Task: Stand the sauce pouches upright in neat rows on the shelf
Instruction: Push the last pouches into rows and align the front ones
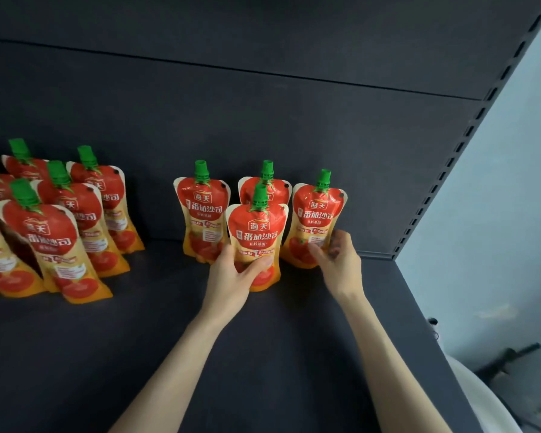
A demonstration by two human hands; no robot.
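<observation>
Gently now: soft pouches, low grips, room toward you

Your left hand wraps the lower body of the front pouch, thumb across its face and fingers curled round the side. That pouch stands upright on the shelf, just in front of the rear-middle pouch. Your right hand pinches the lower corner of the right-hand pouch, which also stands upright near the back panel. A rear-left pouch stands beside them, untouched.

Expect these to handle as light, soft-walled bags with a shifting fill. The film will likely buckle if you squeeze the waist, and the glossy print looks slippery. The green cap is probably the only stiff part, yet lifting there would likely let the body swing. Low on the flared base, where your hands are, seems the better hold, since that foot is what lets each one stand.

For room, the stretch of shelf between you and this group lets you slide a pouch rather than lift it. On your right the shelf ends at an edge below the slotted upright, and the right-hand pouch is nearest it, so mind that side. On your left, the left cluster stands crowded and leaning, well apart from this group, with a gap between
</observation>
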